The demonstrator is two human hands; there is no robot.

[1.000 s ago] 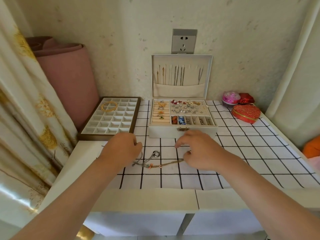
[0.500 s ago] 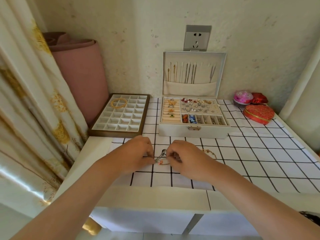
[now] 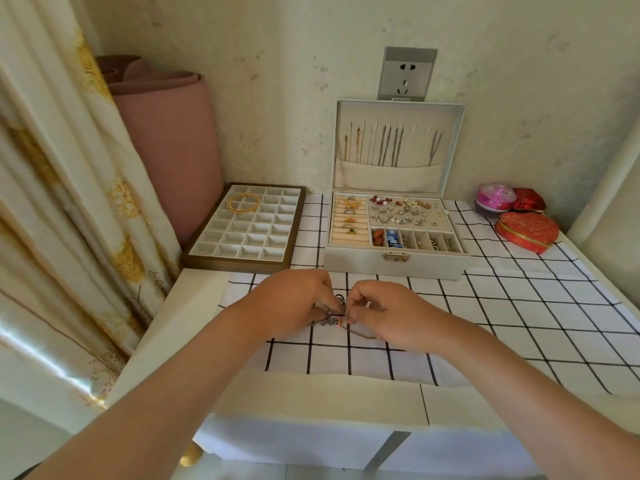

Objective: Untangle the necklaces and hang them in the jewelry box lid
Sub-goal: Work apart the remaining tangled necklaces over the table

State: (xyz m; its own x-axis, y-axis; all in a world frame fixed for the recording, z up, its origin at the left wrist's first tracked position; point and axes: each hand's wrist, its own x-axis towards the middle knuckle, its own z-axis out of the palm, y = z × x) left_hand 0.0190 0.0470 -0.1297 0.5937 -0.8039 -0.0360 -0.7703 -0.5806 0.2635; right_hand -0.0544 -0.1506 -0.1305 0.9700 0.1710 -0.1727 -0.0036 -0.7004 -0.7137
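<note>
Where the necklaces lie: the necklaces (image 3: 333,320) sit in one knotted clump on the checked cloth (image 3: 519,323), at the near middle of the tabletop (image 3: 194,306), in front of the jewelry box (image 3: 363,263) and apart from it.
Left hand: the left hand (image 3: 294,303) has its grip closed on the clump, fingertips pinching its left side.
Right hand: the right hand (image 3: 388,313) has its grip closed too, thumb and forefinger pinching the right side. A thin chain trails out under the palm.
Necklace make-up: fine metal chain, a dark cord loop and a few small orange-red beads.
Jewelry box: pale and square-cornered, with a small metal clasp on the front wall. Inside are padded ring rolls at the left, a flat pad of small pieces, and a front row of narrow compartments.
Lid: the lid (image 3: 450,133) stands upright against the wall. Hanging chains (image 3: 388,143), gold and silver, run in a row into a cloth pocket.
Around: a brown-rimmed grid tray (image 3: 242,263) left of the box holds gold bangles (image 3: 243,202). A pink roll (image 3: 166,140) and a curtain (image 3: 52,202) stand farther left. A wall socket (image 3: 407,74) is above the lid.
Far right: a red heart-shaped box (image 3: 526,232), a pink round box (image 3: 495,199) and a small red box (image 3: 528,200).
In the way: both hands cover much of the clump, so I cannot count its strands.
Counts: two hands, one jewelry box, one tray, three small boxes, one socket. The chains in the lid are too fine to count.
</note>
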